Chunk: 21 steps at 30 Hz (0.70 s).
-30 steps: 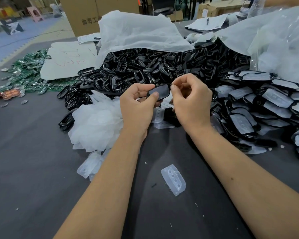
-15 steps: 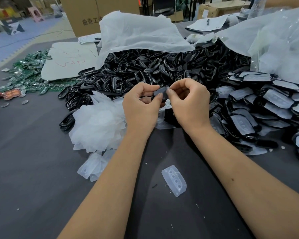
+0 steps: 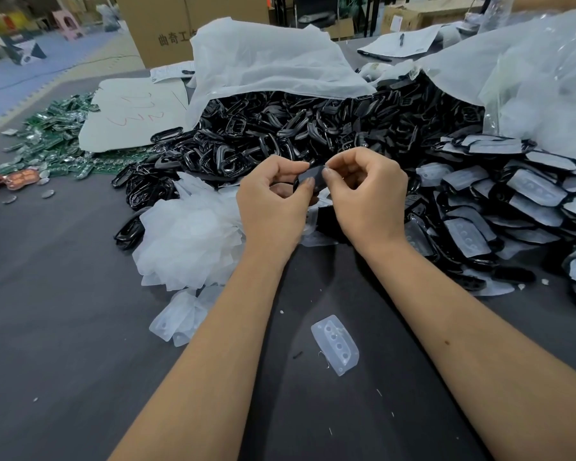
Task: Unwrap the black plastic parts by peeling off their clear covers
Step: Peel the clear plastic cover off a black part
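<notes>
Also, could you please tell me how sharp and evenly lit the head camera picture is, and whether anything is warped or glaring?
Head view: the left hand, right hand and the black part they pinch are sharp; the far floor at upper left is blurred; wide-angle bending curves the table edges; soft even light, with faint glare on the glossy black pile.

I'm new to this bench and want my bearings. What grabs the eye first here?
Both hands, left hand and right hand, pinch one black part at centre. Behind them a heap of black frames spills from a white bag. Wrapped parts pile up at right; peeled covers mound at left, and one cover lies between the forearms.
</notes>
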Each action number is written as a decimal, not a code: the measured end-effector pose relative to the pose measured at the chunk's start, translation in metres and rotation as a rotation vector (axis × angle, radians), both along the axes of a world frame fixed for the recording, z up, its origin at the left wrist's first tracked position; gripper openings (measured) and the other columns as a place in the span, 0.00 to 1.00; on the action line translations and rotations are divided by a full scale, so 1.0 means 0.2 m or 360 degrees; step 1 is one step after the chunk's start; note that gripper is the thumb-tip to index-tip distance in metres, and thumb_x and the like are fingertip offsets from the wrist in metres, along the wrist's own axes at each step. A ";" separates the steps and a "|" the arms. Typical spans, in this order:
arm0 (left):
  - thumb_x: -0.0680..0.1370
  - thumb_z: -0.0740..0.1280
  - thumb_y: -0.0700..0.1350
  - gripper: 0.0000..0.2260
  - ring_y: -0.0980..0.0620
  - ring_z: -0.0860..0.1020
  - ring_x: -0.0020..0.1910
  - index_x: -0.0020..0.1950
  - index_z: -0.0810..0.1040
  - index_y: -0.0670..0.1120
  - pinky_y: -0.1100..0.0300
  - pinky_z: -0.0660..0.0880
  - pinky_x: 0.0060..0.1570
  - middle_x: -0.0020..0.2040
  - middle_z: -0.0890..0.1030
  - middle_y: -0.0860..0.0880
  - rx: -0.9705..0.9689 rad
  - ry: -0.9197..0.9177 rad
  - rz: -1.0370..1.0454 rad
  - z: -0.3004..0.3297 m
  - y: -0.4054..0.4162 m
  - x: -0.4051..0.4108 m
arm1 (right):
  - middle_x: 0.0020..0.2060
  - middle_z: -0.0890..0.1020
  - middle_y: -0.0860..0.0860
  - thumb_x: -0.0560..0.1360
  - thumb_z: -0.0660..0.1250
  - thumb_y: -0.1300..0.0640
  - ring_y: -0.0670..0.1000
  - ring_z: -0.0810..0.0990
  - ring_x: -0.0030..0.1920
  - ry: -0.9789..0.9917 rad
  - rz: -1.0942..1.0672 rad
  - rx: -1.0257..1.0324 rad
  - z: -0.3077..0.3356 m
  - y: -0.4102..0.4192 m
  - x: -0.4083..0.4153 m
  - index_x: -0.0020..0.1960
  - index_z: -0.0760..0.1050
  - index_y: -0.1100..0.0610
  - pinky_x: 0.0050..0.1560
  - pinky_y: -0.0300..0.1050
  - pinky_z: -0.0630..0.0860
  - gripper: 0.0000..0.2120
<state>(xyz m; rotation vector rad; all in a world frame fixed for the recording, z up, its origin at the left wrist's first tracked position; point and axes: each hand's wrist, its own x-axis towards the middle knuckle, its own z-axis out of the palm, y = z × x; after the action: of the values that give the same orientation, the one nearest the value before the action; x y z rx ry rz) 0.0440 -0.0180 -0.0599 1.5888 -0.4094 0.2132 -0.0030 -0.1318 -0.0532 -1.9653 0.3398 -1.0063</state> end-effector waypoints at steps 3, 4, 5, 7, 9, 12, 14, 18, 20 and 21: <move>0.75 0.74 0.31 0.09 0.46 0.86 0.37 0.47 0.84 0.44 0.56 0.84 0.40 0.40 0.86 0.48 -0.0055 0.0019 -0.0057 -0.01 0.00 0.01 | 0.37 0.85 0.46 0.75 0.75 0.61 0.46 0.82 0.37 -0.0008 -0.0021 0.0008 0.00 -0.01 0.00 0.44 0.84 0.57 0.46 0.45 0.81 0.01; 0.75 0.74 0.30 0.09 0.47 0.86 0.37 0.48 0.84 0.44 0.56 0.84 0.40 0.40 0.86 0.49 -0.0074 0.0025 -0.0076 -0.01 0.00 0.01 | 0.37 0.85 0.46 0.75 0.75 0.61 0.46 0.82 0.37 -0.0003 -0.0026 0.0017 0.00 -0.01 0.00 0.44 0.85 0.57 0.46 0.45 0.81 0.02; 0.75 0.74 0.30 0.09 0.48 0.86 0.37 0.48 0.84 0.44 0.57 0.83 0.40 0.40 0.86 0.50 -0.0092 0.0034 -0.0091 -0.01 0.00 0.01 | 0.37 0.85 0.46 0.75 0.76 0.60 0.46 0.82 0.37 0.0006 -0.0031 0.0032 -0.01 -0.01 0.00 0.43 0.85 0.57 0.46 0.45 0.81 0.02; 0.75 0.74 0.30 0.10 0.50 0.86 0.37 0.47 0.84 0.45 0.59 0.83 0.39 0.39 0.86 0.51 -0.0130 0.0064 -0.0118 -0.01 0.00 0.02 | 0.35 0.84 0.45 0.75 0.77 0.58 0.45 0.83 0.36 0.0013 -0.0036 0.0086 -0.01 -0.02 0.01 0.42 0.84 0.56 0.44 0.43 0.81 0.03; 0.75 0.74 0.29 0.11 0.51 0.86 0.37 0.47 0.84 0.45 0.60 0.82 0.40 0.40 0.87 0.50 -0.0173 0.0109 -0.0139 -0.01 0.01 0.02 | 0.35 0.84 0.45 0.74 0.78 0.57 0.45 0.83 0.36 0.0016 -0.0038 0.0174 -0.02 -0.03 0.02 0.42 0.84 0.55 0.44 0.43 0.81 0.04; 0.75 0.73 0.28 0.11 0.51 0.86 0.38 0.48 0.84 0.44 0.61 0.82 0.40 0.45 0.86 0.41 -0.0282 0.0189 -0.0183 -0.01 0.01 0.03 | 0.39 0.85 0.52 0.74 0.78 0.58 0.51 0.84 0.37 0.0012 0.0132 0.0541 -0.01 -0.04 0.02 0.49 0.81 0.59 0.37 0.48 0.81 0.08; 0.76 0.72 0.27 0.12 0.53 0.85 0.39 0.48 0.84 0.44 0.62 0.81 0.40 0.43 0.85 0.43 -0.0332 0.0240 -0.0241 -0.01 0.02 0.03 | 0.36 0.84 0.53 0.78 0.74 0.62 0.49 0.82 0.32 0.0011 0.0375 0.0779 -0.01 -0.05 0.02 0.51 0.81 0.61 0.28 0.43 0.77 0.05; 0.77 0.71 0.28 0.11 0.54 0.84 0.39 0.48 0.84 0.44 0.62 0.81 0.40 0.40 0.86 0.49 -0.0348 0.0288 -0.0309 -0.01 0.03 0.03 | 0.31 0.83 0.51 0.80 0.71 0.66 0.47 0.81 0.30 0.0033 0.0521 0.0862 0.00 -0.06 0.02 0.49 0.83 0.62 0.28 0.39 0.75 0.03; 0.77 0.72 0.31 0.09 0.54 0.84 0.39 0.47 0.84 0.44 0.62 0.80 0.40 0.39 0.86 0.50 -0.0336 0.0264 -0.0302 0.00 0.03 0.03 | 0.32 0.83 0.51 0.79 0.71 0.66 0.47 0.81 0.30 0.0030 0.0534 0.0874 0.00 -0.06 0.01 0.48 0.83 0.61 0.28 0.39 0.76 0.03; 0.77 0.74 0.32 0.08 0.54 0.85 0.39 0.46 0.83 0.45 0.62 0.80 0.39 0.39 0.86 0.50 -0.0328 0.0248 -0.0291 0.00 0.02 0.02 | 0.32 0.84 0.52 0.79 0.72 0.66 0.47 0.80 0.30 0.0030 0.0549 0.0889 0.00 -0.06 0.01 0.47 0.83 0.61 0.28 0.39 0.76 0.03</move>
<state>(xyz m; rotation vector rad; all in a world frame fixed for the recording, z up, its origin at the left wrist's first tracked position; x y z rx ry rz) 0.0487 -0.0132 -0.0606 1.3464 -0.3951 -0.0089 -0.0011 -0.1442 -0.0532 -1.4597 0.2467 -0.5887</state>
